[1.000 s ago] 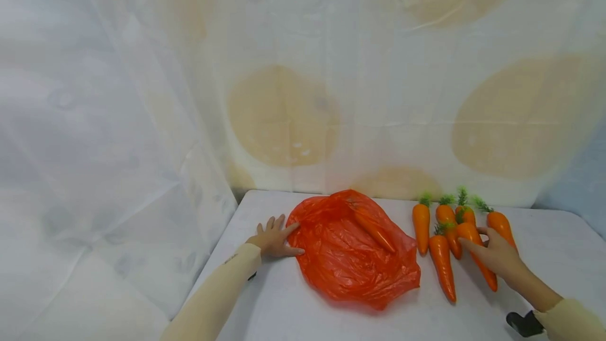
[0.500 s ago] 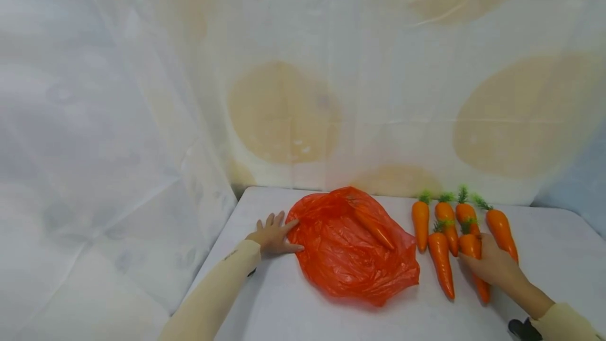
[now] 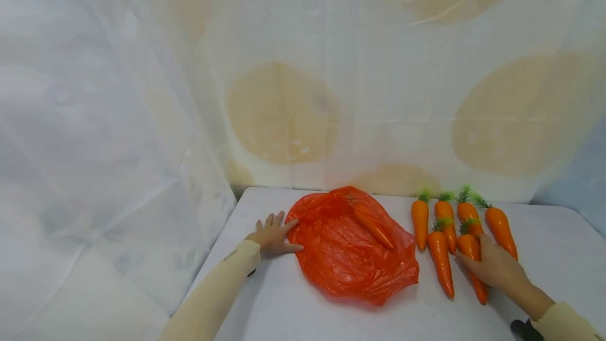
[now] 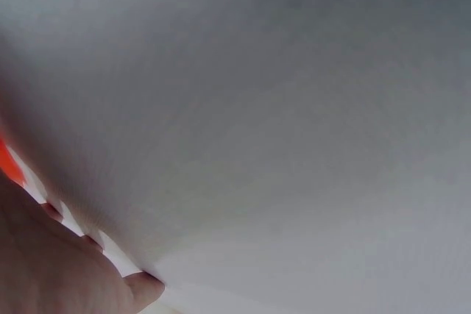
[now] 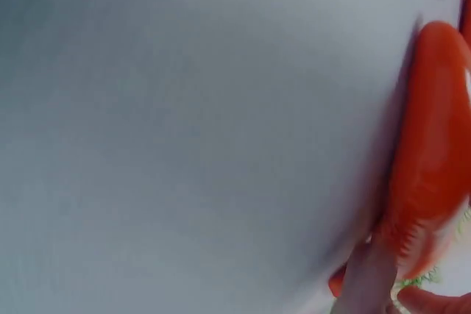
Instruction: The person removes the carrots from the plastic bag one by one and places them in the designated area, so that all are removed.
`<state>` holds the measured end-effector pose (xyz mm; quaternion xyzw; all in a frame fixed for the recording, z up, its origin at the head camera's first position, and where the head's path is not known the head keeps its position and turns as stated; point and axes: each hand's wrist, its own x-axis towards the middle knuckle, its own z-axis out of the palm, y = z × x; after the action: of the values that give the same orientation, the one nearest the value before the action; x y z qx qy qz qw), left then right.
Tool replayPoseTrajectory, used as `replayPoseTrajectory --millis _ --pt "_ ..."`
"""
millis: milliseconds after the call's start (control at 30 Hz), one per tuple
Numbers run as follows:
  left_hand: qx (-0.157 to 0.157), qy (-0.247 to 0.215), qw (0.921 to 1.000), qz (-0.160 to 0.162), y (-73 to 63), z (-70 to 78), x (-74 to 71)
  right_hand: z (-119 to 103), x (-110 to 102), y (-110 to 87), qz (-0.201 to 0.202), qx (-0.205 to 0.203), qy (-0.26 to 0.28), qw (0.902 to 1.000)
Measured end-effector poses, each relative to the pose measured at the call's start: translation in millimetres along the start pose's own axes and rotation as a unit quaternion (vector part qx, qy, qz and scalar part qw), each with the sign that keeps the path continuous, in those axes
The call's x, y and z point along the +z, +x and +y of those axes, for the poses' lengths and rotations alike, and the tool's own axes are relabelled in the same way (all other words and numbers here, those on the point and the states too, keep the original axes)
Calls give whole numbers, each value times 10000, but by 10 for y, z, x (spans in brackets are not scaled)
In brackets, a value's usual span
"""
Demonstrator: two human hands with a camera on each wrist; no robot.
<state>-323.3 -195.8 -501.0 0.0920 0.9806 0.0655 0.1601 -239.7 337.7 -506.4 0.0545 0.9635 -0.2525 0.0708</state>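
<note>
A crumpled red plastic bag point(image 3: 341, 262) lies spread on the white table, with one carrot point(image 3: 373, 228) lying on or inside its upper right part. My left hand point(image 3: 271, 237) rests flat with spread fingers at the bag's left edge; its thumb and forefinger overlap the plastic. To the right of the bag, my right hand point(image 3: 494, 263) grips a carrot point(image 3: 468, 249) with a green leafy top. The right wrist view shows that carrot point(image 5: 430, 137) lying along the table, with fingers point(image 5: 368, 277) at its thick end.
Several more carrots stand out around the right hand: one beside it on the left point(image 3: 441, 264), three behind, including the leftmost carrot point(image 3: 420, 225), and a carrot point(image 3: 502, 230) at the far right. A patterned plastic curtain point(image 3: 393, 93) hangs behind the table point(image 3: 284, 309).
My right hand has shifted the carrot slightly left and toward me, turning it straighter, beside the neighbouring front carrot. Over the last half second it barely moves. My left hand and the bag stay put.
</note>
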Motion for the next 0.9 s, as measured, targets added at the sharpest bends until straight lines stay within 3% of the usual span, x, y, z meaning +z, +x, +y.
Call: replayPoseTrajectory --millis 133,200,367,433,633,900 --pt "35 -81 10000 -8 -11 3 5 -13 -140 -61 329 139 -688 9970" --pt "29 -40 10000 0 -7 -5 11 1 -220 -78 703 114 -871 9936" --pt "2 10 10000 22 -14 -2 -9 137 -323 -54 1902 -130 -1251 9737" --pt "-3 -9 10000 16 -25 10 -24 209 -332 -30 2162 -134 -1385 9664" --pt "3 -18 10000 14 -34 25 -36 410 -333 22 2227 -21 -1828 9576" --pt "36 80 9999 68 26 -10 10 521 -327 39 2100 75 -1847 9601"
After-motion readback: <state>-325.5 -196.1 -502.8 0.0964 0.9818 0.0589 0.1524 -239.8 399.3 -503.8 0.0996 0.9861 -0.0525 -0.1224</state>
